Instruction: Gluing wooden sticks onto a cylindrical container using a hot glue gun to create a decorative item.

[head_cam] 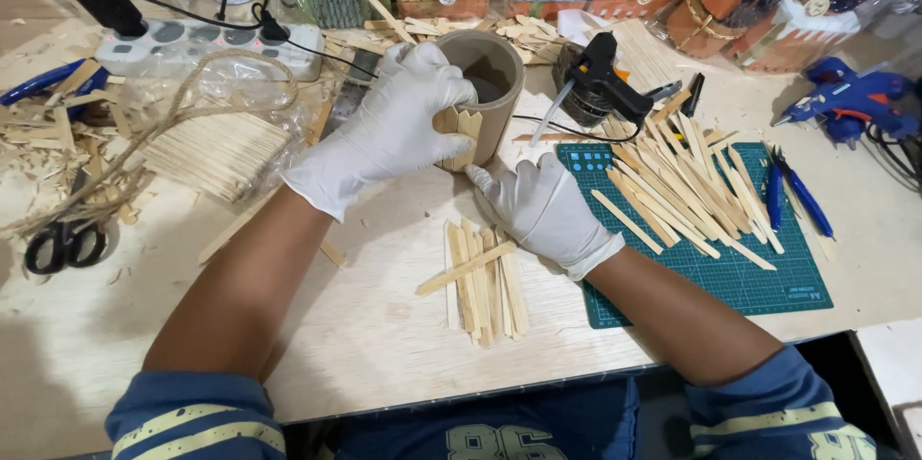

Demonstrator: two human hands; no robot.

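near the table's (365,345) left edge lie one pair of scissors (62,244) and a bagged stack of sticks (216,153). toward the far edge the left hand (389,129) clasps one cardboard tube (490,85), pressing the sticks glued on it; the right hand (543,205) steadies its base, fingers curled. loose pressure could let a stick slip askew. one loose stick pile (480,278) lies at the near edge; right, one black glue gun (605,76), one green cutting mat (730,268), one blue glue gun (850,100).
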